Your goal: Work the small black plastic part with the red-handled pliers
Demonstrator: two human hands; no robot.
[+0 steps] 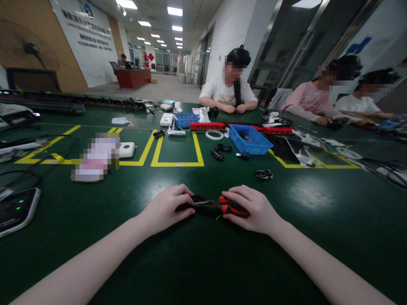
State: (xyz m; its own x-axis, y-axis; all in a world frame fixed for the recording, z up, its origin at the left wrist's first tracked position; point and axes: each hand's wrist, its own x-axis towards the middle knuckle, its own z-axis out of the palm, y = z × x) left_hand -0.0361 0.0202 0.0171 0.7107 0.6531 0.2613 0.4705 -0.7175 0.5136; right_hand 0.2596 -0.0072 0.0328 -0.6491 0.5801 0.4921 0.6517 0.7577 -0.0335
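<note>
My right hand (251,208) is closed round the red-and-black handles of a pair of needle-nose pliers (233,210). The pliers lie low over the green table, their narrow grey jaws pointing left. At the tip of the jaws, my left hand (170,206) pinches a small black piece (182,206), mostly hidden by the fingers. Whether the jaws grip that piece or only touch it, I cannot tell. A short thin light-coloured bit (218,217) shows just below the handles. Beyond my right hand lies a small black cable bundle (263,174).
Ahead stands a blue tray (251,144), with black bundles (218,153) beside it. A second blue tray (186,120) and red strips (206,126) lie farther back. Left are a phone (97,159) and a device with green lights (19,207). Several people sit across the table.
</note>
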